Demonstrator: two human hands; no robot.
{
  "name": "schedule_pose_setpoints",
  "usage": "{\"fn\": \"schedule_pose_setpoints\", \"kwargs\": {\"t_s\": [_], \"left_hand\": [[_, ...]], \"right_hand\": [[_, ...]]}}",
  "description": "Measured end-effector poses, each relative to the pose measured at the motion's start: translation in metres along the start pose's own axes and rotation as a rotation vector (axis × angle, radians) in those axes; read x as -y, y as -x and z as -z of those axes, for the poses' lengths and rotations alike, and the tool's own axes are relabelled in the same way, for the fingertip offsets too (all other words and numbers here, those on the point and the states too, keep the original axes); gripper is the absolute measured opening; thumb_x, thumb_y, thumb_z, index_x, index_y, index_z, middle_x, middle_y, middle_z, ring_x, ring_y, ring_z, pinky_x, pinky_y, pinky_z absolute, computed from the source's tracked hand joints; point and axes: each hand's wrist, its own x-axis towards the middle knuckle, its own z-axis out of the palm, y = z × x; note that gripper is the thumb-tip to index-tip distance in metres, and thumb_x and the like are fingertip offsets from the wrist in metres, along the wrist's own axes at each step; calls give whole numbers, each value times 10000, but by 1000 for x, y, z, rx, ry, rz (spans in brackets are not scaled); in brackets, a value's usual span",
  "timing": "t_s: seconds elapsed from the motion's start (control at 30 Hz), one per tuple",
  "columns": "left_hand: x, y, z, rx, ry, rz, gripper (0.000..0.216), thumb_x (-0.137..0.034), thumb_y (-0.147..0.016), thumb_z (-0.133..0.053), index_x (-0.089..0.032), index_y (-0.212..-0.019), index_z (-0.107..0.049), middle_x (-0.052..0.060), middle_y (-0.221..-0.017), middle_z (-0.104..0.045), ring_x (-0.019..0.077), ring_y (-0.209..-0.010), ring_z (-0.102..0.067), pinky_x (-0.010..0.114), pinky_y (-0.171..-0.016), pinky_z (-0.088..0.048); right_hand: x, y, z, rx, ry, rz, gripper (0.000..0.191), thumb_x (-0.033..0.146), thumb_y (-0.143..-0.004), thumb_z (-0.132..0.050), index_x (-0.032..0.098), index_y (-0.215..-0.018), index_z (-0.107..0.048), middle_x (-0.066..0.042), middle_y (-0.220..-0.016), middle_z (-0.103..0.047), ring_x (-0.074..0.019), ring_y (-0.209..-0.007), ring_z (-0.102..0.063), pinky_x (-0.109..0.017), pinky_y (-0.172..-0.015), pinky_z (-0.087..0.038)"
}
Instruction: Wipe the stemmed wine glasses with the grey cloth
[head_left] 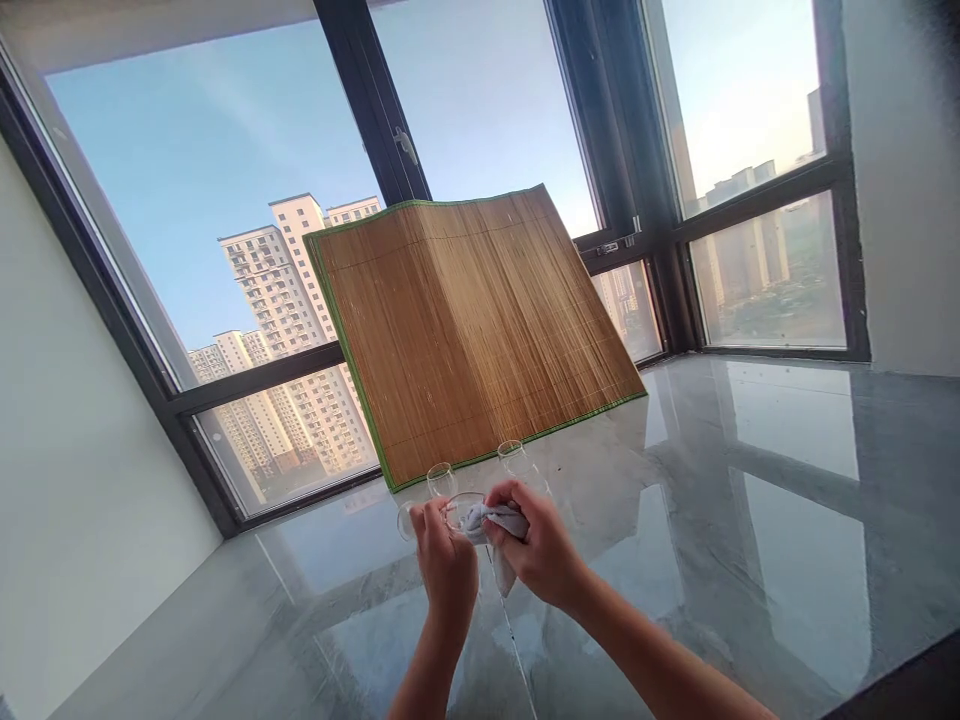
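While my left hand [445,556] pinches a clear glass [460,511] at twelve o'clock from me, my right hand [545,552] grips a cloth [510,519] at its three o'clock, apparently wiping, which next calls for gentle turning.

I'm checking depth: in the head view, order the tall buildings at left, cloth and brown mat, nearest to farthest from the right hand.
1. Cloth: in the right hand.
2. Brown mat: beyond the hand.
3. Tall buildings: outside, picture left.
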Motion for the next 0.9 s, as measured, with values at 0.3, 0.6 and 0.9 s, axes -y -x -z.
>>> {"fn": "schedule_pose_setpoints", "kwargs": {"t_s": [0.3,0.6,0.9], "left_hand": [[-6,11,-14,263,368,201,86,-272,-814,-498,-207,-860,-532,18,-798,-557,161,-726,-515,268,-650,-428],[14,25,-38,595,690,812,307,-309,-675,-626,-218,-911,-453,-99,-514,-408,72,-432,-390,183,-450,-327],[15,15,-36,581,724,994,365,-167,-709,-610,-199,-1053,-495,-7,-877,-562,37,-513,-534,149,-403,-278]], "right_hand": [[10,-12,20,55,-424,-215,141,289,-801,-653,214,-867,-554,12,-759,-642,-126,-632,-586,-221,-549,-468],[-34,-34,58,-852,7,-137,224,356,-787,-658,203,-917,-560,-15,-825,-618,-161,-705,-590,-289,-645,-482],[-109,-23,71,-780,381,-355,237,391,-773,-559,202,-916,-570,-51,-837,-658,-217,-735,-607,-321,-706,-434]]}}
